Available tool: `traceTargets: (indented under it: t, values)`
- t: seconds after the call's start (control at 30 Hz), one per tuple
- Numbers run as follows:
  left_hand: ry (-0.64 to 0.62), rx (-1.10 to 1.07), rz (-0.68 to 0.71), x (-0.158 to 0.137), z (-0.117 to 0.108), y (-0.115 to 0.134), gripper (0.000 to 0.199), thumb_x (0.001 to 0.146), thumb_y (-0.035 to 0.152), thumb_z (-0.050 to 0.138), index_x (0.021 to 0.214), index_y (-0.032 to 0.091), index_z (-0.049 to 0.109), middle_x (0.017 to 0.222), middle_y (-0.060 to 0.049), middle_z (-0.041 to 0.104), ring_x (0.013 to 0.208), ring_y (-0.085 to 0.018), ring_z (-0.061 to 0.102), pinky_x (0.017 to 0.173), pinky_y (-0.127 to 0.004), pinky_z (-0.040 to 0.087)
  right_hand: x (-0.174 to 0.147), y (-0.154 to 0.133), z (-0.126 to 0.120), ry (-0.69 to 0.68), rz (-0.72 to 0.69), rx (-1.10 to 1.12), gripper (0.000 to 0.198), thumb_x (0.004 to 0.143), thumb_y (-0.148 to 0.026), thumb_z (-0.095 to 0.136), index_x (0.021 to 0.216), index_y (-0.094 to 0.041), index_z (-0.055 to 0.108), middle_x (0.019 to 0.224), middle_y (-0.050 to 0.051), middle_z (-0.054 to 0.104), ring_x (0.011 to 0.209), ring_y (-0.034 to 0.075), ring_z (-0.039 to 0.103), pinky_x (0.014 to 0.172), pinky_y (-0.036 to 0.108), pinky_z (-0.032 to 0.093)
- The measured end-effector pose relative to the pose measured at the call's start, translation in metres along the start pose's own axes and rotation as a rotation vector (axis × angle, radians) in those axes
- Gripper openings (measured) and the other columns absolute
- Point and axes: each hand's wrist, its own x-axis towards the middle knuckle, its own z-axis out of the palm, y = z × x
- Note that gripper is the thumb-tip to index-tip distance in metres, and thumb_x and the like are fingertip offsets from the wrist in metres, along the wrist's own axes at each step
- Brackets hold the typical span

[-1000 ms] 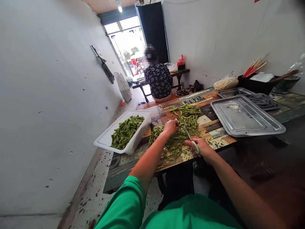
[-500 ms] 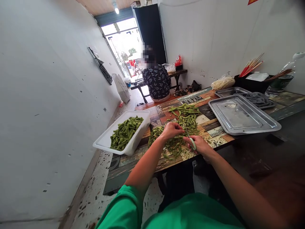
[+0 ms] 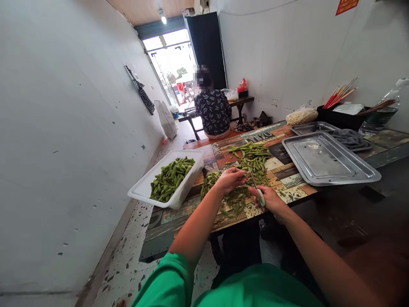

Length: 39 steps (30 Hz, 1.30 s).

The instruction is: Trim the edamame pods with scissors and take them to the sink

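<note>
Pod Trimming With Scissors: Both Hands at the Work Point

I am viewing the station through the head camera. Judging by the layout, the step in hand is the snipping of individual pods, with both hands working above the near part of the heap.

Right hand (image 3: 270, 199): fingers are wrapping the handles of scissors with pale green loops and slim metal blades (image 3: 261, 196). The blades are pointing up and away, toward the left fingertips. I am not managing to tell whether they are parted.

Left hand (image 3: 230, 180): thumb and fingers are drawing close together at the tips, just beside the blades. I am not resolving whether a pod is sitting between them.

Task items: loose green bean pods (image 3: 255, 155) are lying in a heap on the long table with a multicoloured wood-patchwork print (image 3: 156, 238), beyond the hands. Green clippings (image 3: 236, 201) are lying on the near side. More pods are filling part of a white rectangular plastic bin (image 3: 191, 181) on the left-hand side.

Next move: I am judging that any cut is calling for aligning the pod end with the blades, fingertips staying clear.
</note>
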Motion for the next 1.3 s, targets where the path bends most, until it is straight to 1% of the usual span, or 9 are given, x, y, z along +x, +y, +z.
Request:
traceTargets:
  t: [0.23, 0.4, 0.77, 0.93, 1.03, 1.13, 1.2, 1.27, 1.3]
  values:
    - [0.064, -0.021, 0.048, -0.005, 0.009, -0.009, 0.030, 0.073, 0.024, 0.081, 0.072, 0.012, 0.054, 0.060, 0.000, 0.064, 0.047, -0.004, 0.052, 0.047, -0.015, 0.039, -0.001, -0.004, 0.003, -0.052, -0.016, -0.004, 0.054, 0.067, -0.068, 0.074, 0.078, -0.020, 0.053, 0.053, -0.005, 0.051, 0.044, 0.013, 0.052, 0.030, 0.020, 0.038]
    - [0.058, 0.011, 0.073, -0.008, 0.014, -0.015, 0.031, 0.071, 0.028, 0.082, 0.069, 0.011, 0.056, 0.061, 0.000, 0.064, 0.045, -0.003, 0.050, 0.047, -0.016, 0.038, 0.001, -0.007, 0.008, -0.063, -0.028, 0.002, 0.055, 0.071, -0.071, 0.071, 0.078, -0.019, 0.055, 0.053, -0.004, 0.053, 0.037, 0.011, 0.047, 0.029, 0.021, 0.034]
    - [0.060, -0.086, 0.043, -0.015, 0.015, -0.014, 0.038, 0.064, 0.033, 0.087, 0.068, 0.011, 0.055, 0.061, -0.001, 0.064, 0.044, -0.004, 0.051, 0.047, -0.019, 0.040, -0.010, -0.019, 0.017, -0.129, -0.101, 0.164, 0.060, 0.075, -0.074, 0.065, 0.085, -0.015, 0.061, 0.055, 0.001, 0.058, 0.042, 0.014, 0.051, 0.032, 0.022, 0.037]
    - [0.135, 0.028, 0.113, -0.018, 0.016, -0.014, 0.032, 0.069, 0.030, 0.081, 0.068, 0.013, 0.054, 0.063, -0.001, 0.064, 0.047, -0.005, 0.052, 0.049, -0.019, 0.041, -0.008, -0.016, 0.021, -0.069, -0.047, 0.189, 0.058, 0.069, -0.073, 0.070, 0.076, -0.016, 0.061, 0.048, -0.002, 0.051, 0.037, 0.011, 0.045, 0.029, 0.019, 0.025]
    - [0.348, 0.338, 0.305, -0.033, -0.004, 0.005, 0.018, 0.077, 0.028, 0.071, 0.076, 0.015, 0.059, 0.068, -0.001, 0.066, 0.056, -0.010, 0.058, 0.059, -0.023, 0.048, -0.007, -0.014, 0.017, -0.069, 0.034, 0.189, 0.054, 0.067, -0.068, 0.074, 0.073, -0.016, 0.061, 0.048, -0.002, 0.052, 0.037, 0.010, 0.046, 0.030, 0.018, 0.025]
    - [0.837, 0.829, 0.556, -0.059, -0.047, 0.043, 0.015, 0.084, 0.025, 0.060, 0.095, 0.017, 0.067, 0.087, -0.006, 0.071, 0.083, -0.018, 0.066, 0.083, -0.033, 0.051, -0.007, -0.013, 0.008, -0.032, 0.068, 0.203, 0.050, 0.069, -0.064, 0.074, 0.076, -0.016, 0.062, 0.053, 0.000, 0.055, 0.041, 0.012, 0.052, 0.031, 0.018, 0.029]
    - [1.117, 1.136, 0.534, -0.076, -0.077, 0.068, 0.028, 0.084, 0.020, 0.057, 0.110, 0.015, 0.067, 0.109, -0.013, 0.070, 0.106, -0.026, 0.062, 0.098, -0.041, 0.046, -0.007, -0.012, 0.001, -0.004, 0.057, 0.217, 0.048, 0.071, -0.062, 0.074, 0.077, -0.016, 0.064, 0.054, 0.000, 0.056, 0.043, 0.012, 0.053, 0.031, 0.018, 0.030]
    - [1.240, 1.349, 0.403, -0.083, -0.094, 0.084, 0.038, 0.081, 0.017, 0.059, 0.118, 0.013, 0.066, 0.128, -0.019, 0.062, 0.122, -0.035, 0.053, 0.104, -0.051, 0.040, -0.007, -0.010, -0.005, 0.004, 0.052, 0.233, 0.049, 0.070, -0.062, 0.076, 0.080, -0.015, 0.064, 0.055, 0.001, 0.057, 0.044, 0.012, 0.053, 0.031, 0.018, 0.030]
    - [1.239, 1.417, 0.360, -0.082, -0.097, 0.087, 0.040, 0.081, 0.016, 0.060, 0.120, 0.012, 0.066, 0.135, -0.021, 0.058, 0.128, -0.037, 0.049, 0.105, -0.054, 0.038, -0.006, -0.008, -0.007, 0.003, 0.052, 0.241, 0.051, 0.068, -0.063, 0.077, 0.080, -0.015, 0.064, 0.056, 0.001, 0.056, 0.044, 0.012, 0.053, 0.031, 0.018, 0.030]
